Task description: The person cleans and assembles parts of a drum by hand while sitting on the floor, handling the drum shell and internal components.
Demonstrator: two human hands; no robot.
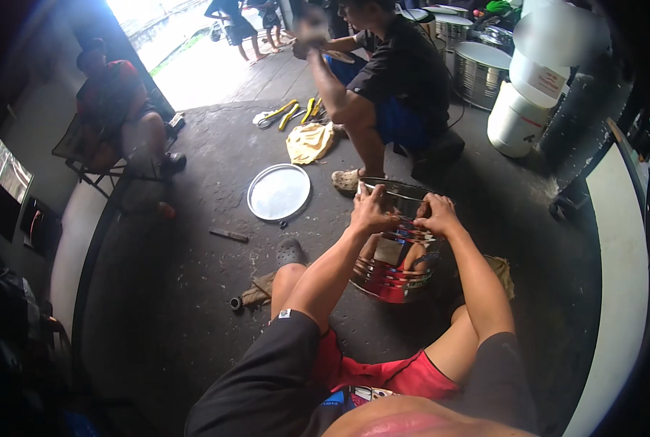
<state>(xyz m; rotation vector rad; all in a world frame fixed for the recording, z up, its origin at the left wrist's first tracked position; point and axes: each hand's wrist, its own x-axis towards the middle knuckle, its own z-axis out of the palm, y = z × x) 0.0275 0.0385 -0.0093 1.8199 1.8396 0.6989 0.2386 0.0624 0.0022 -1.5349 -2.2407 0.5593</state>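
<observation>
Dark sleeves (267, 368) and red shorts (405, 373) fill my lower view, knees spread around the shiny ribbed metal drum (394, 284), which stands on the dark floor (172, 320) just ahead. Close behind it, a squatting co-worker (405, 80) blocks the far side, one pale clog (347, 180) near the drum. Left of that I see a round silvery lid (279, 192), a yellow cloth (310, 143), yellow-handled tools (288, 116) and a dark bar (229, 235). White buckets (516, 120) and more drums (479, 75) crowd the upper right; another person sits at upper left.

Both hands have the drum by its upper edge. The left hand (374, 211) curls its fingers at the left rim, thumb stretched inward; the right hand (437, 213) is bent tighter on the right, thumb pointing toward its partner. How hard they press, I cannot tell.

The drum's sides stand apart from both knees, and floor stretches widest toward the left, past the bar.
</observation>
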